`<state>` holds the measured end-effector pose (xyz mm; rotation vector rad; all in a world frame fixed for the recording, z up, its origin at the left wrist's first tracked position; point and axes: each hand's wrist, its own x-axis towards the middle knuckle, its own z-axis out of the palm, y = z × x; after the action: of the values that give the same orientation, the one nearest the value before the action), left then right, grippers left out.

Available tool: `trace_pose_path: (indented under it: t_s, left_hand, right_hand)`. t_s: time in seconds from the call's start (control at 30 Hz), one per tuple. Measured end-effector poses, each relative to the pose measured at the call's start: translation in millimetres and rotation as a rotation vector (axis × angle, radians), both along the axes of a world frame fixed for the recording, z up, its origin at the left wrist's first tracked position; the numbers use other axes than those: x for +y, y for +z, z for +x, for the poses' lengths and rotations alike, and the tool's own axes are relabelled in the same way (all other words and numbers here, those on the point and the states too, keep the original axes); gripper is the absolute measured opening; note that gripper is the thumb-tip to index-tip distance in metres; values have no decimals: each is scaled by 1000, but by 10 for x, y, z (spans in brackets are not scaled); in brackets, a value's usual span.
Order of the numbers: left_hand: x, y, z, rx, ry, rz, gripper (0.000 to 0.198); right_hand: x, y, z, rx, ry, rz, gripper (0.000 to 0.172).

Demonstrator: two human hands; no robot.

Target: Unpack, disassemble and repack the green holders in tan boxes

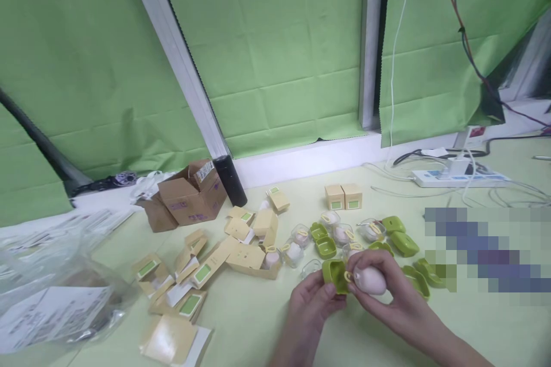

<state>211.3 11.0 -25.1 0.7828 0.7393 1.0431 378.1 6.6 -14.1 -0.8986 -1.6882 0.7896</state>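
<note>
My left hand (310,305) grips a small green hinged case (332,273), its hollow turned toward the right. In my right hand (398,291) is a pale pink egg-shaped item (372,281) with a yellow loop at its left end, right beside the case. Fingers partly hide both things. Just beyond my hands lie several similar pale items in clear covers (343,234) with yellow loops. Another opened green case (323,241) sits among them, and more green case pieces (402,236) lie to the right.
Opened yellow cartons (206,269) are scattered to the left. Two closed yellow boxes (343,197) stand at the back. A brown cardboard box (193,195) and a black cylinder (230,180) are near the wall. A power strip (460,178) with cables lies back right; a plastic bag (60,298) lies left.
</note>
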Motion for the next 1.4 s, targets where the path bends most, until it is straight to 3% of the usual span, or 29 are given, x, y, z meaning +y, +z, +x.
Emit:
trace_pose_path:
  t_s: [0.13, 0.27, 0.4, 0.53, 0.6, 0.77, 0.9, 1.13, 1.27, 1.4]
  left_hand:
    - [-44, -20, 47, -35, -24, -60, 37]
    - [-87, -44, 107, -137, -59, -218, 28]
    - [-98, -17, 106, -203, -66, -317, 20]
    - [-98, 13, 73, -187, -39, -272, 20]
    - [-97, 19, 65, -165, -30, -237, 24]
    - [-89, -10, 62, -12, 6, -66, 36]
    - [-81, -50, 63, 155, 47, 91, 40]
    - [-89, -78, 92, 21, 53, -59, 40]
    - [-88, -62, 118, -5, 89, -52, 43]
    - [-93, -25, 118, -9, 103, -58, 35]
  right_hand:
    - [9, -20, 19, -72, -14, -19, 14]
    - [-7, 9, 29, -145, 76, -95, 11]
    - [-5, 45, 56, -98, 58, -155, 11]
    - [58, 33, 123, 65, -118, -181, 16]
    - [92, 24, 139, 43, -157, -204, 18]
    - [118, -3, 70, -235, -15, -232, 12]
    - [123, -60, 9, -278, -23, -279, 12]
    - [88, -10, -8, 6, -143, -353, 24]
    - [71, 62, 14, -23, -261, -310, 20]
    - [75, 66, 14, -156, -161, -217, 16]
